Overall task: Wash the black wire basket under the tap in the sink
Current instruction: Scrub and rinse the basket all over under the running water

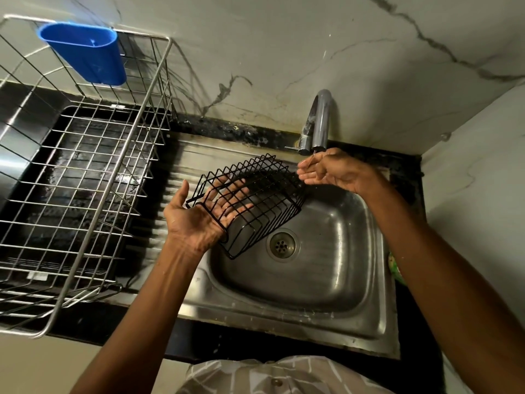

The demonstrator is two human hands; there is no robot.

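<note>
I see open sink bowl (335, 251) below my hands; the dish rack (85, 172) walls off the left, the tap (319, 123) blocks behind.

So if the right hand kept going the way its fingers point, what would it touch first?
Probably the black wire basket: the right hand, cupped under the tap, points left toward the basket's upper end. Depth is unclear, so it might pass above.

Dim, warm indoor light, sharp in the middle.
You get glare on the sink (355, 317), rack (85, 177) shadows on the far wall (284, 38), and bent, stretched edges.
</note>
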